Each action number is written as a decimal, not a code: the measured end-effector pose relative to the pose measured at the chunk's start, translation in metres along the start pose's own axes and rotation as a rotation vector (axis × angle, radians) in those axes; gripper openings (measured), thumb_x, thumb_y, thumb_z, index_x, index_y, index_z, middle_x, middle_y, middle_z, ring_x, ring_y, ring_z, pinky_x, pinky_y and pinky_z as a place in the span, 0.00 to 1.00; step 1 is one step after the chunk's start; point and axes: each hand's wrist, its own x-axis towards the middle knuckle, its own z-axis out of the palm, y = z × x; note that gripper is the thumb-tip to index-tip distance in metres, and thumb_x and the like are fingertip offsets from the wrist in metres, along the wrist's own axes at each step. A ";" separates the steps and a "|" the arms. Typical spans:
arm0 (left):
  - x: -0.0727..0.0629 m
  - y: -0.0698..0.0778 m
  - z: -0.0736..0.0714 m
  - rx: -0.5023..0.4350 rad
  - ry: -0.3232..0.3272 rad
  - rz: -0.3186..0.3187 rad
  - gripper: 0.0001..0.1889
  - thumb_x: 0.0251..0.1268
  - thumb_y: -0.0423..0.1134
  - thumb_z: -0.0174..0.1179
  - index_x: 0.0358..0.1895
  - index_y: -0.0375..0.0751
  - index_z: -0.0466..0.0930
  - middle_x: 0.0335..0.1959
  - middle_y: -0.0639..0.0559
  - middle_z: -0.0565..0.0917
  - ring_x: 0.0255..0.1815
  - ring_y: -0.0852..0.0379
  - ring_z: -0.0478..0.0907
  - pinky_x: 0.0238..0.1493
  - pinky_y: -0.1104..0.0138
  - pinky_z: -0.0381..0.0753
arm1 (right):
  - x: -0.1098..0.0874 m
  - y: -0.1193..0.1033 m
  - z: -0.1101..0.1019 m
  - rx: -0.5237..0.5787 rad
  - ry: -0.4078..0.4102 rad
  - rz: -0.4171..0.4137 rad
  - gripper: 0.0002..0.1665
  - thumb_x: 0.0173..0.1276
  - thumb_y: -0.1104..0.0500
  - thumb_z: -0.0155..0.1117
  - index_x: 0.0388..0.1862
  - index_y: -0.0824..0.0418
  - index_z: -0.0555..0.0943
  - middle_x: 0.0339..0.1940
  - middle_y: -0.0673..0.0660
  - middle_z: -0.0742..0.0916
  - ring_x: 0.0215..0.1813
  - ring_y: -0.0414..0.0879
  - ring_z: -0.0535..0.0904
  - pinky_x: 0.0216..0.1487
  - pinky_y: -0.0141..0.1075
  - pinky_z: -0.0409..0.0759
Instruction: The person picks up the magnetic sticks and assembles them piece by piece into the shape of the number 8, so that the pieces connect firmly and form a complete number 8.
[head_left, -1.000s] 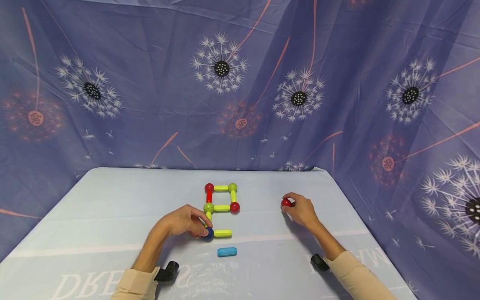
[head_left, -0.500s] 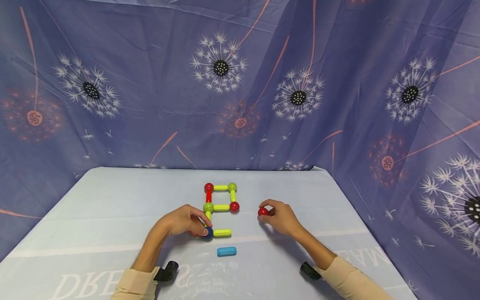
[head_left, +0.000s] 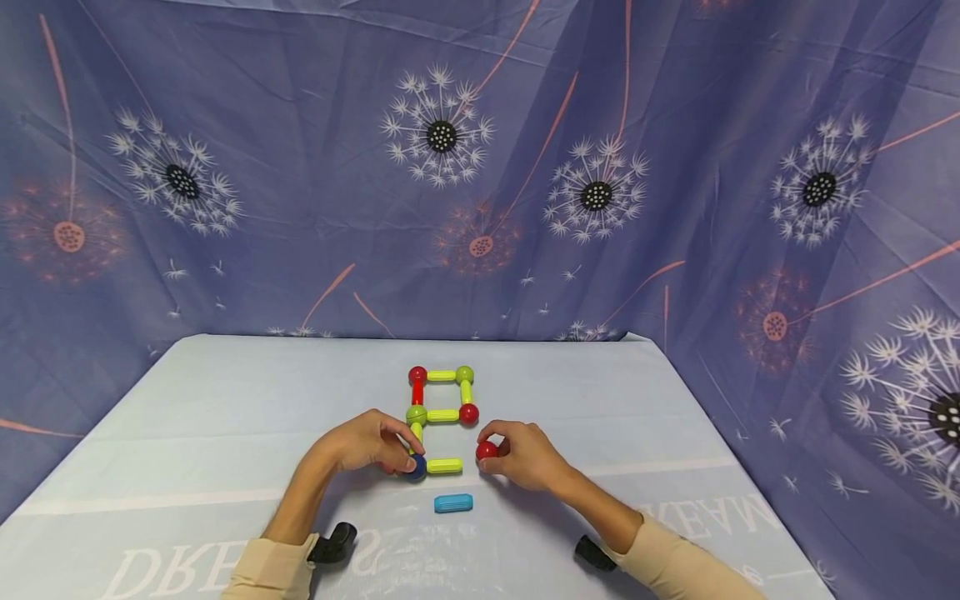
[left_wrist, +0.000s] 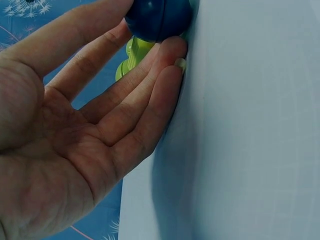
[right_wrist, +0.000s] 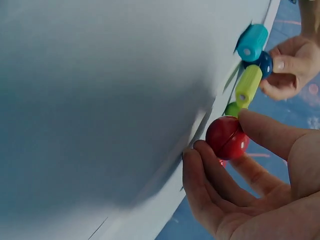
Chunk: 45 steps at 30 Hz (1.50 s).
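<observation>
My left hand [head_left: 372, 442] pinches a blue ball [head_left: 417, 467] at the near left corner of a figure made of balls and rods. From that ball a yellow-green rod [head_left: 445, 466] points right, its far end free. In my right hand [head_left: 527, 455] a red ball [head_left: 487, 451] is held between thumb and fingers, just right of that free end with a small gap. The right wrist view shows the held red ball [right_wrist: 227, 138] large, with the yellow-green rod [right_wrist: 248, 84] beyond it. The left wrist view has the blue ball [left_wrist: 159, 19] at the fingertips.
Farther back, a square joins a red ball [head_left: 417, 375], a green ball [head_left: 465, 375], another red ball [head_left: 468, 414] and a green ball [head_left: 417, 416] by rods. A loose blue rod [head_left: 453, 503] lies nearer on the white cloth. A patterned curtain [head_left: 480, 167] hangs behind.
My right hand has carried the red ball left and nearer, from the right side of the table to beside the rod's free end. The left hand has stayed at the blue ball.
</observation>
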 end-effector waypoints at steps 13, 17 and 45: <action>0.000 0.001 0.001 0.003 0.002 0.005 0.11 0.56 0.35 0.74 0.43 0.37 0.89 0.30 0.47 0.90 0.31 0.56 0.84 0.36 0.62 0.82 | -0.002 -0.015 0.012 -0.065 -0.033 -0.048 0.17 0.60 0.60 0.75 0.49 0.55 0.86 0.24 0.45 0.83 0.26 0.36 0.75 0.28 0.30 0.74; -0.001 0.000 0.000 -0.004 0.001 0.010 0.12 0.56 0.34 0.74 0.43 0.37 0.89 0.30 0.47 0.90 0.31 0.56 0.84 0.36 0.62 0.82 | -0.002 -0.020 0.014 -0.076 -0.034 -0.051 0.16 0.61 0.60 0.75 0.48 0.55 0.86 0.25 0.45 0.83 0.27 0.36 0.74 0.29 0.30 0.73; -0.002 -0.001 0.000 -0.019 -0.008 0.034 0.12 0.56 0.34 0.73 0.43 0.35 0.88 0.30 0.47 0.90 0.31 0.56 0.85 0.36 0.62 0.83 | -0.011 -0.039 0.008 -0.140 0.056 -0.173 0.20 0.61 0.61 0.76 0.52 0.59 0.84 0.42 0.55 0.89 0.44 0.47 0.83 0.46 0.39 0.80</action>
